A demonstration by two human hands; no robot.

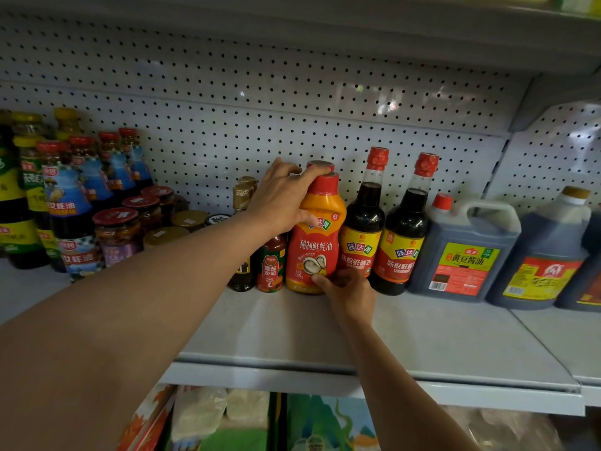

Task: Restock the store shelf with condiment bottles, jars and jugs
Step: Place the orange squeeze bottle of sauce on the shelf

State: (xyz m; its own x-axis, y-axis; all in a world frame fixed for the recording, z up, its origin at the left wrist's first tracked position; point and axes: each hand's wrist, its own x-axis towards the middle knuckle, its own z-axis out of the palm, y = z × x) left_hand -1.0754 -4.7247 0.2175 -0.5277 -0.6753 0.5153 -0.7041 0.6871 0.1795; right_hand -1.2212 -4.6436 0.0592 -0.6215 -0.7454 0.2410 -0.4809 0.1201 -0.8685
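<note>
the left hand (282,200) is curled over the shoulder and neck of an orange and red squeeze bottle (317,236), its fingers wrapped round the red cap from the left and its thumb pressed on the label just below the shoulder. the right hand (349,294) grasps the same bottle low down, thumb tip on the front of the label near the oyster picture, the other fingers tucked round the bottle's right side and partly hidden. the bottle stands upright on the grey shelf (292,327), its base at or just above the board; which of the two cannot be told. a second red cap (320,165) shows just behind the left fingertips.

just left of the left thumb stands a small ketchup bottle (271,265), touching or nearly touching the held bottle, and left of that a dark bottle with a gold cap (242,193), mostly hidden by the forearm. just right of the right fingers stand two dark soy sauce bottles (362,236) with red caps, side by side, then a large dark jug (461,252) with a handle and another jug (546,255) beyond it. well to the left of both hands are red-lidded jars (118,232) and tall bottles with blue labels (70,206). a white pegboard (260,109) backs the shelf behind the fingers
</note>
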